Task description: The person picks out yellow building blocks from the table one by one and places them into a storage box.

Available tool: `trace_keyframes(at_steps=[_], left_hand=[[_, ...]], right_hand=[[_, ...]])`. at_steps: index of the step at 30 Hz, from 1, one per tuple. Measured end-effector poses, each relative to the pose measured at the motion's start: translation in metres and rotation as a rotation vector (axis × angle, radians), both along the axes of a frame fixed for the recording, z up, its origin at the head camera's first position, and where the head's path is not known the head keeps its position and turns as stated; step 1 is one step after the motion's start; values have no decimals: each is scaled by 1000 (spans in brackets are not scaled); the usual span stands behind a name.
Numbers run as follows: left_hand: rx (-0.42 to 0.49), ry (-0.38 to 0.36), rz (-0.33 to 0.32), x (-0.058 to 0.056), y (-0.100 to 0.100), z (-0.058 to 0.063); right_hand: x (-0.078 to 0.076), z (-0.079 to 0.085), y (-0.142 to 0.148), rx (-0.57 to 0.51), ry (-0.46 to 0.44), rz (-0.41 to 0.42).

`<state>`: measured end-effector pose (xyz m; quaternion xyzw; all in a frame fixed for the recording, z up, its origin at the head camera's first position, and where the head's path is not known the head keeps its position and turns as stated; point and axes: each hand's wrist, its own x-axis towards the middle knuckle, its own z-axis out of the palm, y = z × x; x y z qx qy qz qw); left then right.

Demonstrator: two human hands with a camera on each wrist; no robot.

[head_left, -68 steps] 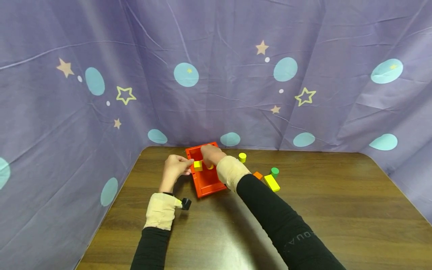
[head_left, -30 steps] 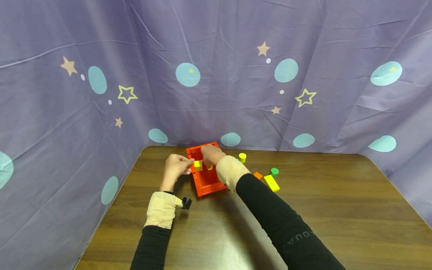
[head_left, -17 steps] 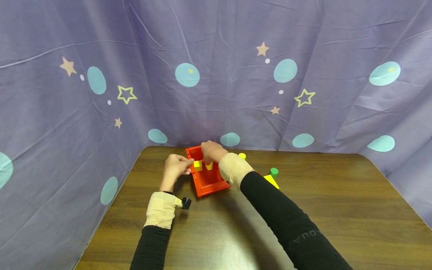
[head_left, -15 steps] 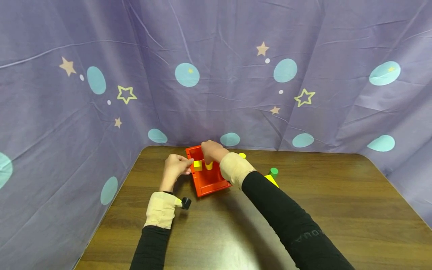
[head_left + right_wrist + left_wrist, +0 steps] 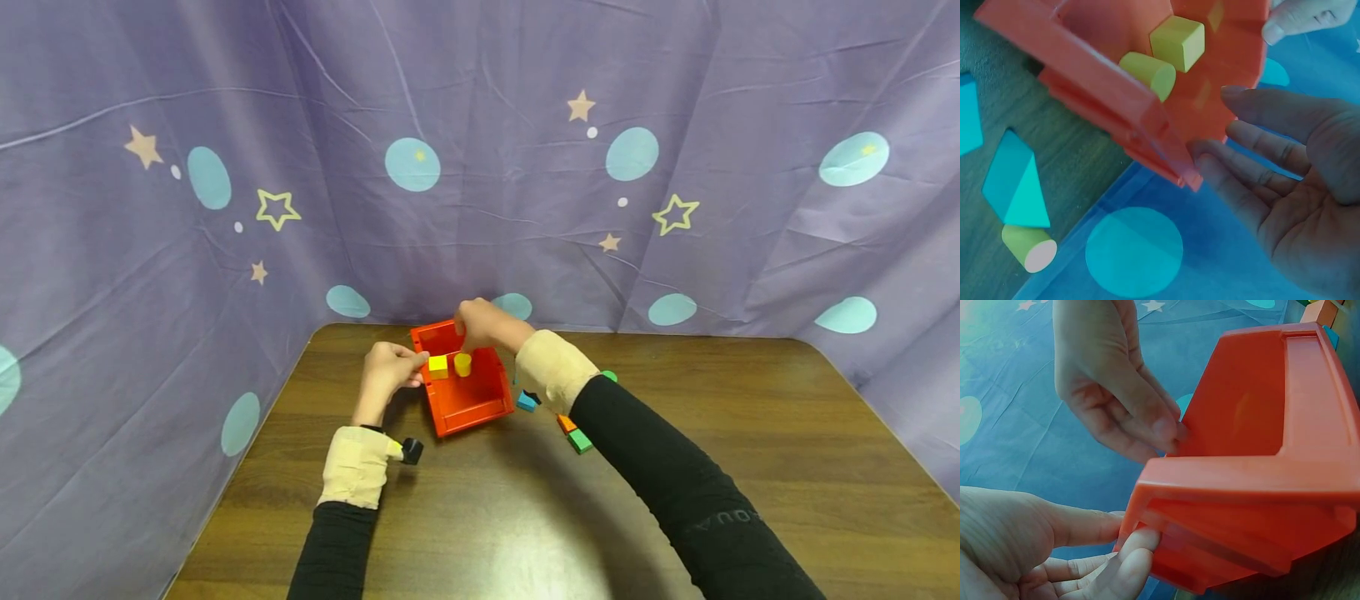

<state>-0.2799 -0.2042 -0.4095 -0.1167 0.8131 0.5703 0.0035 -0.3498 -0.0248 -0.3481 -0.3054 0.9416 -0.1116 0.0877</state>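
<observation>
With twelve o'clock at the curtain in the head view, we have the red plastic bin [image 5: 474, 414] near the table's far edge, the yellow cube [image 5: 438, 367] and yellow cylinder [image 5: 462, 364] inside. The cylinder stands at the cube's three o'clock, a narrow gap between them. We judge the step in hand to be letting go of that cylinder cleanly. To do it well, we should keep the bin braced, lift the fingertips straight up so they don't tip the cylinder, and clear the rim before swinging towards four o'clock, where the blue block [image 5: 527, 402] and green block [image 5: 579, 441] lie outside.

Our right hand [image 5: 482, 323], at the cylinder's one o'clock, is loosely spread, thumb apart from fingers, gripping nothing; whether a fingertip brushes the bin we cannot tell. Our left hand [image 5: 390, 369], at the bin's nine o'clock, pinches its edge between thumb and fingers.
</observation>
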Motion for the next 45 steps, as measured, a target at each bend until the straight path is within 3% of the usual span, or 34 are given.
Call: trace_keyframes(at_steps=[8,17,29,45], left_hand=[[-7,3,2,-1,0,-1],[5,7,2,0,0,0],[53,18,-2,1,2,-2],[30,20,-2,2,1,-1]], right_hand=[[-6,8,22,-68,36,50],[-12,17,57,-74,51,8],[-25,-4,99,7,41,-98],[-32,-33,121,-27,5,-75]])
